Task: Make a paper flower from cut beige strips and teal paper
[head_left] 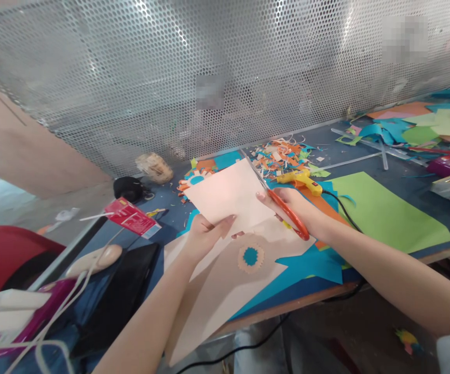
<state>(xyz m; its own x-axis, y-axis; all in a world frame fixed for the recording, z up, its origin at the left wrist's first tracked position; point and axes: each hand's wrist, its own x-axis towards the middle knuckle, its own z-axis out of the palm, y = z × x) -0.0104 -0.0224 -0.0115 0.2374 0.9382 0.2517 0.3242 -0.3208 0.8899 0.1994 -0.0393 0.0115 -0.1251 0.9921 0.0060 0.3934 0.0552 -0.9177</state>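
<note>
My left hand (208, 234) pinches the lower left edge of a pale sheet of paper (230, 189), thumb on top. In my right hand (292, 205) are scissors (289, 213) with orange handles; their blades run along the sheet's right edge. The sheet is held up above the table, tilted. Beneath it lies a larger cream sheet (205, 306) with a small round cut-out (250, 258), blue in the middle with a jagged cream rim. Blue paper (314, 264) with pointed ends sits under my right forearm.
A yellow glue gun (300, 181) with a black cord lies beyond my right hand, near a heap of paper scraps (281, 156). Green paper (392, 213) is at right. A red box (133, 217) and black tablet-like slab (118, 296) are at left. Perforated metal mesh (150, 67) stands behind.
</note>
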